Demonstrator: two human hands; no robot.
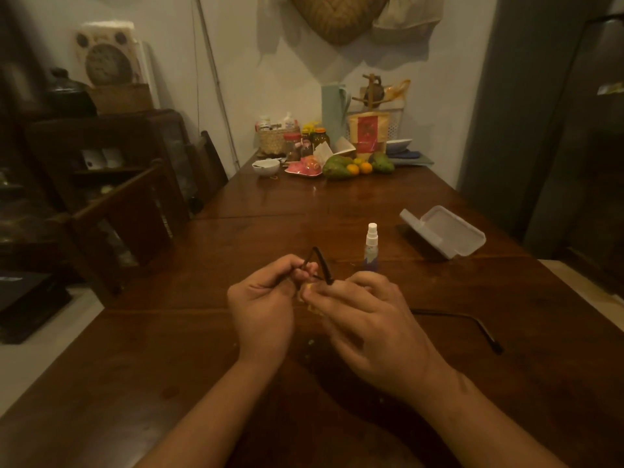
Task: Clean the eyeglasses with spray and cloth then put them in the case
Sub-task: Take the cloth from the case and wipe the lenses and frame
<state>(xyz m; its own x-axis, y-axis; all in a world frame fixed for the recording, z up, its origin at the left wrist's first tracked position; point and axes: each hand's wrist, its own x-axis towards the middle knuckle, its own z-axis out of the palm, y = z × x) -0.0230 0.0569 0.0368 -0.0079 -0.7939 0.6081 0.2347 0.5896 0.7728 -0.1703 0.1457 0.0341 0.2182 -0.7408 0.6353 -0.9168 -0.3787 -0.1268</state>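
Note:
The dark-framed eyeglasses (319,261) are held just above the wooden table (169,349), between both hands. My left hand (265,307) pinches the frame near one folded temple. My right hand (368,319) grips a small yellowish cloth (309,298) against the glasses; most of the cloth and the lenses are hidden by the fingers. The other temple arm (472,324) sticks out to the right over the table. A small spray bottle (370,246) with a white nozzle stands upright just beyond my hands. The white glasses case (445,235) lies open at the right.
Fruit (341,166), jars, a basket (275,140), a small white bowl (266,167) and packets crowd the table's far end by the wall. A dark wooden chair (135,211) and cabinet stand to the left. The table's right edge runs near the case.

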